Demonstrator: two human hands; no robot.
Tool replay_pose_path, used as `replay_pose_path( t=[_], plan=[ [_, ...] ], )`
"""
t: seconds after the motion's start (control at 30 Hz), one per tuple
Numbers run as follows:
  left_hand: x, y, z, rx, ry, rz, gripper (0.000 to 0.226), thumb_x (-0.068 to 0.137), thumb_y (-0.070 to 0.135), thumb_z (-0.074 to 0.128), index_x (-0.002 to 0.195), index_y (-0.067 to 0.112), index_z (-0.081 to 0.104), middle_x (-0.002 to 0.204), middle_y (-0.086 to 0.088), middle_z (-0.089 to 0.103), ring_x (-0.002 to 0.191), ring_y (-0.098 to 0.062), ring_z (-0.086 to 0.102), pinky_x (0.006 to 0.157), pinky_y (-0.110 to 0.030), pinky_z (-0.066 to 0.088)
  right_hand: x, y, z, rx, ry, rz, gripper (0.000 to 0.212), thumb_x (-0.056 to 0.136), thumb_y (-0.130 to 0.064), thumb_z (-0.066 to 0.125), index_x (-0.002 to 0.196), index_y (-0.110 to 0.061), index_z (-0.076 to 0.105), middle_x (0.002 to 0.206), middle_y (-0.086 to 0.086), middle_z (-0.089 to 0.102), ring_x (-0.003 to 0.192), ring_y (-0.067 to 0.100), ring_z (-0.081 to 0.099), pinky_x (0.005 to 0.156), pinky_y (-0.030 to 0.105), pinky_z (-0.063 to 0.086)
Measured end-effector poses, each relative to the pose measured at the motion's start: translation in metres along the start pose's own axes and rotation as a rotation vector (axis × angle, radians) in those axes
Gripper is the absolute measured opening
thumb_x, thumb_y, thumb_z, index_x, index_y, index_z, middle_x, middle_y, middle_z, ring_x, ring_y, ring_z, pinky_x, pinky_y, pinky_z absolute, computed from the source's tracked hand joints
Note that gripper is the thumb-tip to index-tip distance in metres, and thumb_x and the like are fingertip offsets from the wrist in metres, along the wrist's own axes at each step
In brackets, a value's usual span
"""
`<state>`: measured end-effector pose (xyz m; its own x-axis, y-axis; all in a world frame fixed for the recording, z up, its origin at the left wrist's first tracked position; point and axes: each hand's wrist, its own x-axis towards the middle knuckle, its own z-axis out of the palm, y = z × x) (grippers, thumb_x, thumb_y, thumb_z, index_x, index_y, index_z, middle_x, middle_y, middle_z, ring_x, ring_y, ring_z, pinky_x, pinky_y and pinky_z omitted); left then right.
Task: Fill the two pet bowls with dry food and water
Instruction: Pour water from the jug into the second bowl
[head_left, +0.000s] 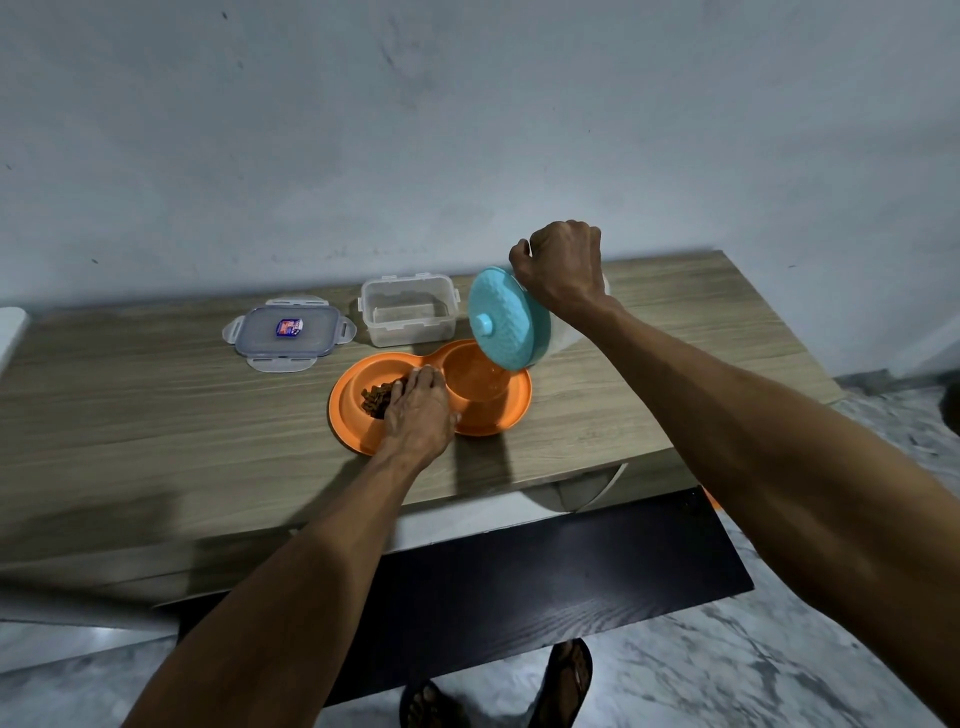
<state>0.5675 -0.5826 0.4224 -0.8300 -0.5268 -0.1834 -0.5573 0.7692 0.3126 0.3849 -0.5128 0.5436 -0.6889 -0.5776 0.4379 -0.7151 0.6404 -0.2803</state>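
An orange double pet bowl (358, 434) sits on the wooden table. Its left bowl holds brown dry food (375, 397). My left hand (418, 410) rests flat on the dish between the two bowls, fingers over the food's edge. My right hand (563, 267) grips a jug with a teal lid (506, 319), tipped steeply to the left over the right bowl (475, 379). Water (493, 373) runs from the jug's spout into that bowl. The jug's pale body is mostly hidden behind my right hand and wrist.
An empty clear plastic food container (409, 310) stands behind the dish, its clip-on lid (289, 332) lying flat to the left. The wall rises just behind the table. A dark lower shelf (545, 582) juts out below the table's front edge, above my sandalled feet.
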Motion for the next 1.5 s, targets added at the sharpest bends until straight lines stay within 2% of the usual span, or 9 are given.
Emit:
replay_pose_path(
  t=[0.2, 0.5, 0.6, 0.73, 0.87, 1.03, 1.23, 1.33, 1.5],
  plan=[
    [-0.001, 0.000, -0.001, 0.008, 0.001, 0.000, 0.074, 0.095, 0.031, 0.058, 0.153, 0.004, 0.021, 0.160, -0.012, 0.023, 0.151, -0.028, 0.015, 0.123, -0.045, 0.014, -0.001, -0.001, 0.002, 0.011, -0.010, -0.002, 0.043, 0.090, -0.024, 0.050, 0.051, -0.008, 0.051, 0.050, 0.007, 0.048, 0.058, 0.026, 0.046, 0.080, 0.036, 0.039],
    [0.000, 0.001, -0.001, 0.007, -0.026, -0.016, 0.075, 0.096, 0.032, 0.057, 0.154, 0.006, 0.018, 0.163, -0.011, 0.016, 0.152, -0.027, 0.011, 0.124, -0.044, 0.012, 0.000, 0.000, 0.001, 0.010, -0.010, -0.010, 0.043, 0.092, -0.025, 0.050, 0.052, -0.009, 0.051, 0.049, 0.003, 0.045, 0.058, 0.024, 0.045, 0.079, 0.034, 0.036],
    [0.000, 0.000, 0.000, 0.008, -0.025, -0.014, 0.075, 0.095, 0.031, 0.058, 0.154, 0.005, 0.018, 0.163, -0.011, 0.017, 0.152, -0.027, 0.011, 0.124, -0.045, 0.012, 0.000, 0.001, 0.002, 0.007, -0.007, -0.009, 0.043, 0.091, -0.024, 0.050, 0.051, -0.009, 0.049, 0.049, 0.004, 0.043, 0.058, 0.025, 0.042, 0.075, 0.032, 0.031],
    [0.001, 0.001, -0.002, 0.015, -0.029, -0.016, 0.076, 0.095, 0.032, 0.058, 0.154, 0.005, 0.018, 0.163, -0.011, 0.017, 0.152, -0.027, 0.011, 0.124, -0.045, 0.013, 0.002, 0.003, 0.003, 0.017, -0.012, -0.006, 0.044, 0.090, -0.023, 0.050, 0.048, -0.009, 0.045, 0.041, 0.001, 0.032, 0.055, 0.027, 0.039, 0.076, 0.035, 0.039],
    [0.000, 0.003, -0.002, 0.026, -0.024, -0.009, 0.075, 0.095, 0.032, 0.059, 0.153, 0.005, 0.020, 0.162, -0.012, 0.020, 0.151, -0.028, 0.013, 0.123, -0.045, 0.015, 0.001, 0.007, 0.004, 0.050, -0.008, 0.018, 0.046, 0.089, -0.023, 0.050, 0.045, -0.009, 0.041, 0.041, 0.001, 0.031, 0.055, 0.028, 0.039, 0.079, 0.037, 0.041],
    [-0.001, 0.003, -0.004, 0.030, -0.019, -0.007, 0.074, 0.095, 0.031, 0.059, 0.153, 0.005, 0.021, 0.160, -0.012, 0.023, 0.151, -0.028, 0.015, 0.123, -0.045, 0.015, 0.002, 0.015, 0.005, 0.120, 0.016, 0.069, 0.051, 0.087, -0.021, 0.051, 0.041, -0.013, 0.030, 0.040, 0.003, 0.027, 0.053, 0.027, 0.034, 0.072, 0.036, 0.042],
    [-0.001, 0.003, -0.004, 0.039, -0.028, -0.022, 0.073, 0.096, 0.032, 0.058, 0.153, 0.004, 0.022, 0.161, -0.012, 0.022, 0.151, -0.027, 0.015, 0.123, -0.044, 0.014, 0.004, 0.034, 0.008, 0.218, 0.010, 0.243, 0.048, 0.082, -0.022, 0.053, 0.041, -0.010, 0.030, 0.039, 0.005, 0.026, 0.043, 0.019, 0.024, 0.058, 0.033, 0.033],
    [0.000, 0.003, -0.005, 0.049, -0.009, -0.021, 0.071, 0.095, 0.032, 0.059, 0.151, 0.004, 0.027, 0.159, -0.011, 0.028, 0.150, -0.027, 0.020, 0.122, -0.044, 0.018, 0.006, 0.048, 0.011, 0.332, 0.013, 0.384, 0.042, 0.077, -0.022, 0.054, 0.042, -0.009, 0.035, 0.041, 0.006, 0.028, 0.050, 0.023, 0.030, 0.059, 0.037, 0.037],
    [0.001, 0.007, -0.006, 0.053, 0.008, -0.032, 0.069, 0.094, 0.032, 0.060, 0.150, 0.004, 0.030, 0.156, -0.011, 0.033, 0.147, -0.028, 0.025, 0.121, -0.044, 0.020, 0.013, 0.068, 0.015, 0.583, 0.024, 0.696, 0.040, 0.080, -0.018, 0.058, 0.047, -0.011, 0.037, 0.046, -0.001, 0.032, 0.047, 0.014, 0.027, 0.059, 0.027, 0.034]
  ],
)
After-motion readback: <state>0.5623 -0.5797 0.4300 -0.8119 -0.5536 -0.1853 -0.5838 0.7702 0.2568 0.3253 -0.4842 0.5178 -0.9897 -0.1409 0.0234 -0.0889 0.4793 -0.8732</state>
